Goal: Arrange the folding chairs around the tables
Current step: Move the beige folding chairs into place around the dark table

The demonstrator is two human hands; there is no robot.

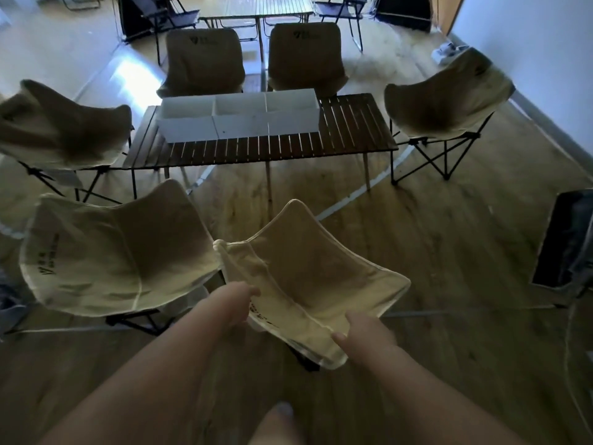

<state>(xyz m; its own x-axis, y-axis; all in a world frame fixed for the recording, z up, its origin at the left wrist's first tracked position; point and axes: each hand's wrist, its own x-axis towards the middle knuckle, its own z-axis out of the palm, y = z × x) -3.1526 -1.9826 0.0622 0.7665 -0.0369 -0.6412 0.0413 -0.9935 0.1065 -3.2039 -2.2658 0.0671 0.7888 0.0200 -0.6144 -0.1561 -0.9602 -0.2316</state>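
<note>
At the near edge of the scene, both hands on one item: a cream canvas folding chair point(308, 284), seat slung open, back rim toward the person.

Left hand point(234, 300): closed over the chair's left rear edge, fingers curled under the fabric rim beside the printed logo. Right hand point(365, 332): set on the right rear edge, thumb on top of the piping; whether the fingers wrap beneath cannot be told (motion blur softens both hands).

Position of held chair: on the near side of the dark slatted table point(346, 133), well apart from it, turned at an angle, not squared to the table edge. Legs mostly hidden under the seat; whether they touch the floor cannot be told.

Adjacent stock: a second cream chair point(109, 255) just beside it on the left, near the same long side. One cream chair at the left end point(61, 123), one at the right end point(449, 97). Two tan chairs point(205, 59) on the far side, backs toward the camera. A white three-compartment box point(237, 118) stands on the tabletop. A pale second table point(256, 8) lies beyond with dark chairs.

Step in hand, by judgement: placing the last seat of the near side. Next move likely calls for carrying it forward, rotating it to face the table, and aligning it with its neighbour.
</note>
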